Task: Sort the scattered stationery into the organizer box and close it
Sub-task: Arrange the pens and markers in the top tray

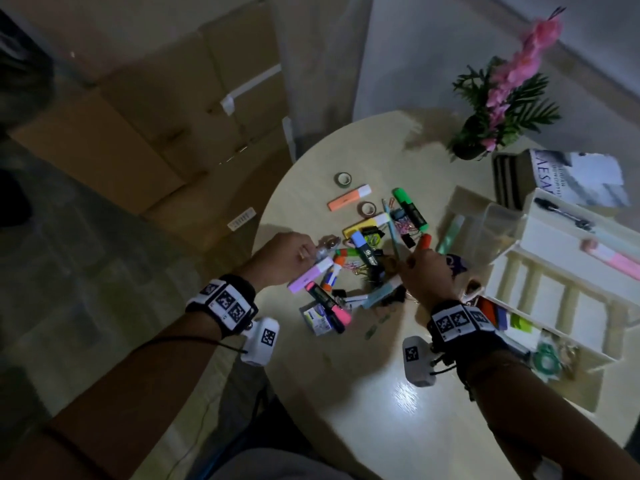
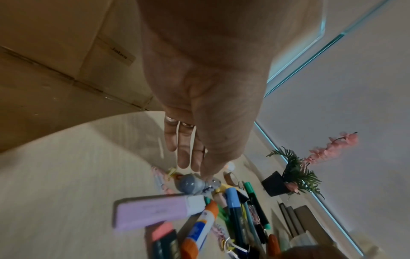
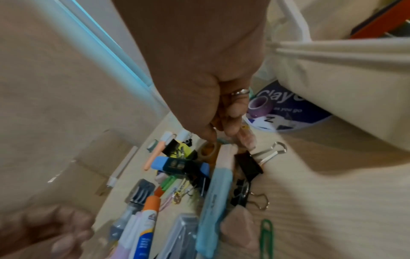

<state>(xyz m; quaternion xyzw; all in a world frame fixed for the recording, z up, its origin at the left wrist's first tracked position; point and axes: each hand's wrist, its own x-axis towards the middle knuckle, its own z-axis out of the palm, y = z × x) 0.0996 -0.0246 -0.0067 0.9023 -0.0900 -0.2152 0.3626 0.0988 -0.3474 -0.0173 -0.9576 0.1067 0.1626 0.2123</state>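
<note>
The left wrist view shows plainly the left hand pinching a grey charm; what the right hand grasps, I cannot tell.

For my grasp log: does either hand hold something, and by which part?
The left hand pinches a small grey object at its top edge. The right hand curls over the pile; a hold cannot be told.

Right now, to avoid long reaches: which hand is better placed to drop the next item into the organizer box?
Right. The right hand is at the pile beside the open organizer box; the left hand is across the pile from the box and would probably have to reach over.
</note>
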